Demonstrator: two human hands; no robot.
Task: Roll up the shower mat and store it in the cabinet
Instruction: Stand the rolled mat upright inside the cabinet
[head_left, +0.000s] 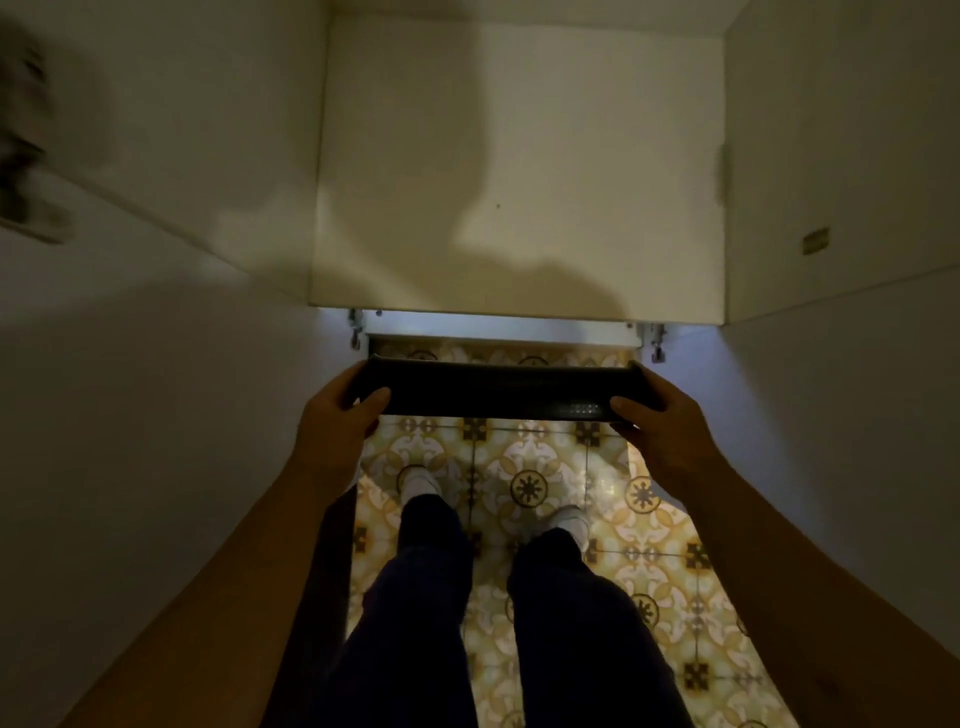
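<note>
Nearest the camera, the person's dark trouser legs and pale shoes stand on the patterned floor tiles (524, 488), facing the cabinet. Beyond them, both forearms reach forward and meet the rolled shower mat (493, 389), a dark tube held in the air above the tiles, clear of any surface. Its long axis runs straight across, left to right, level and parallel to the cabinet's front edge. The left hand (337, 415) has its grip clamped on the left end, thumb on top and fingers wrapped beneath; the right hand (660, 415) is clamped on the right end in the same way. Both hands sit about equally far from the opening, so neither leads.

Farther off lies the open cabinet (519, 156), its pale floor panel and side walls bare as far as can be seen. The mat sits just short of the front lip (514, 314) and looks nearly as long as the opening is wide. By my reckoning, it must go straight forward and square, or its ends may catch the side walls.
</note>
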